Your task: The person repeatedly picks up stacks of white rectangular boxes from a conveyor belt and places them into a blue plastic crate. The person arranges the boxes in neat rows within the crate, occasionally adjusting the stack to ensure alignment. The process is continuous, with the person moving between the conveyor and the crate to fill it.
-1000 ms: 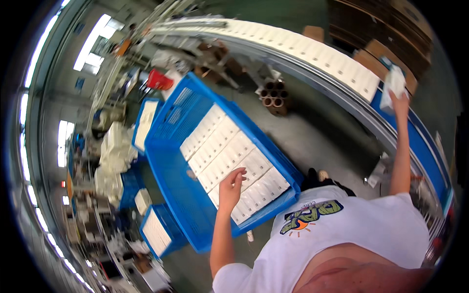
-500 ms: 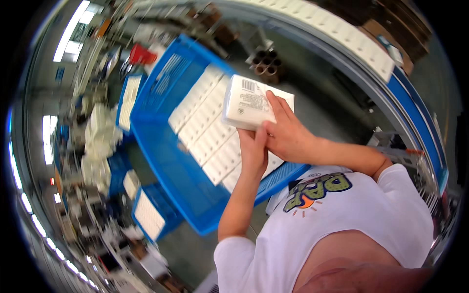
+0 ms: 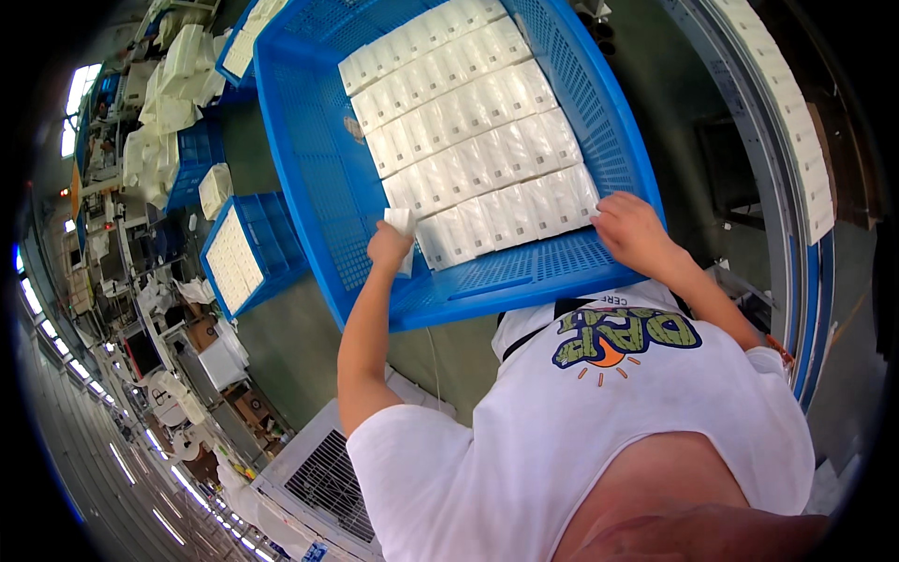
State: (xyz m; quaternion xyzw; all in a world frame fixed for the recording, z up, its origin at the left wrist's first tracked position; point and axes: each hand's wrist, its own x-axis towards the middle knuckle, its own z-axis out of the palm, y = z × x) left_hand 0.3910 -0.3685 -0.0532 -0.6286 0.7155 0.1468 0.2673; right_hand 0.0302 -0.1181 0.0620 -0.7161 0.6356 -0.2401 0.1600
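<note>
A large blue plastic crate [image 3: 281, 140] stands before me, with several rows of white plastic-wrapped packs [image 3: 473, 126], which look like tissue packs, set on edge inside it. At the left end of the nearest row, my left hand [image 3: 388, 247] is closed around one white tissue pack [image 3: 401, 222], whose lower part reaches down beside the row. My right hand [image 3: 635, 232] is at the other end of that row, its fingers curled against or close to the last pack. Whether those fingers grip anything is hidden.
Smaller blue crates of white packs [image 3: 234, 258] stand on the floor to the left, near white bags [image 3: 178, 70]. At the right runs a rail or conveyor edge topped with a line of white packs [image 3: 787, 122]. A grey grilled unit [image 3: 328, 478] stands at lower left.
Both hands held a white pack together above the crate; now they are apart and lower, at opposite ends of the nearest row. The view has tilted, showing the crate higher in the picture.
</note>
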